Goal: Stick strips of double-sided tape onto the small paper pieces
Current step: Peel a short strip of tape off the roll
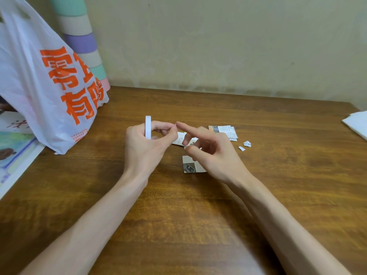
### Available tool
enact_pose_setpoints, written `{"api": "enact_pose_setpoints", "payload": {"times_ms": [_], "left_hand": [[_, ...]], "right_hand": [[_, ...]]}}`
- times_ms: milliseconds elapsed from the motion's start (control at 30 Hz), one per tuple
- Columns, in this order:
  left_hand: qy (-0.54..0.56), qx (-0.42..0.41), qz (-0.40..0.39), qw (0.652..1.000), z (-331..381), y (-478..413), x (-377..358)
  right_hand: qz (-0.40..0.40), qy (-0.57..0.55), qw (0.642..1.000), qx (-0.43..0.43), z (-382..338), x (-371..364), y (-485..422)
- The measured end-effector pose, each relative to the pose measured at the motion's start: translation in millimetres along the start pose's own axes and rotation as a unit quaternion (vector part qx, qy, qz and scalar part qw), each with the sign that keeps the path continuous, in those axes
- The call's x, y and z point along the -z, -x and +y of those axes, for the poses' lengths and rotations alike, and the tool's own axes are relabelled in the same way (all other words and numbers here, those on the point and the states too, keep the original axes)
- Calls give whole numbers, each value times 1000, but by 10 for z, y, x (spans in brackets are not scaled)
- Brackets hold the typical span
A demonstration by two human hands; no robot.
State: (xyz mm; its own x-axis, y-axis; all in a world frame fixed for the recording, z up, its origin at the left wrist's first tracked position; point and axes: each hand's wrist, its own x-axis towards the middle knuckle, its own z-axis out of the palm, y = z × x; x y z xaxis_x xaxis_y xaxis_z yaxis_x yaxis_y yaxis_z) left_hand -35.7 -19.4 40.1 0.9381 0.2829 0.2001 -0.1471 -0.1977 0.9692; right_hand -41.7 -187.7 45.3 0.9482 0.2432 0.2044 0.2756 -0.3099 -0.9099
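double-sided tape roll [148, 127] gripped in left hand [143, 143]; right hand [210, 153], index outstretched, hold unclear, set at its apparent free end. strip yet to be peeled for paper pieces [223, 131] at 3 o'clock.

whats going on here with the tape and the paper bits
The left hand grips a white tape roll on edge above a wooden table, while the right hand stretches its index finger to the left fingertips, probably freeing the tape end. Small printed paper pieces lie on the table beneath and beside the hands, with white scraps further right.
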Motion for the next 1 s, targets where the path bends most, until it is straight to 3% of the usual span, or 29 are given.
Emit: {"api": "enact_pose_setpoints", "payload": {"times_ms": [233, 600, 1000], "left_hand": [[-15, -18, -29, 999, -1, 14, -11], [-52, -32, -79, 995, 24, 35, -4], [-47, -28, -92, 994, 50, 54, -12]], "right_hand": [[21, -155, 985, -70, -63, 57, 10], [87, -191, 966, -152, -101, 79, -1], [128, -245, 944, -179, -104, 40, 2]]}}
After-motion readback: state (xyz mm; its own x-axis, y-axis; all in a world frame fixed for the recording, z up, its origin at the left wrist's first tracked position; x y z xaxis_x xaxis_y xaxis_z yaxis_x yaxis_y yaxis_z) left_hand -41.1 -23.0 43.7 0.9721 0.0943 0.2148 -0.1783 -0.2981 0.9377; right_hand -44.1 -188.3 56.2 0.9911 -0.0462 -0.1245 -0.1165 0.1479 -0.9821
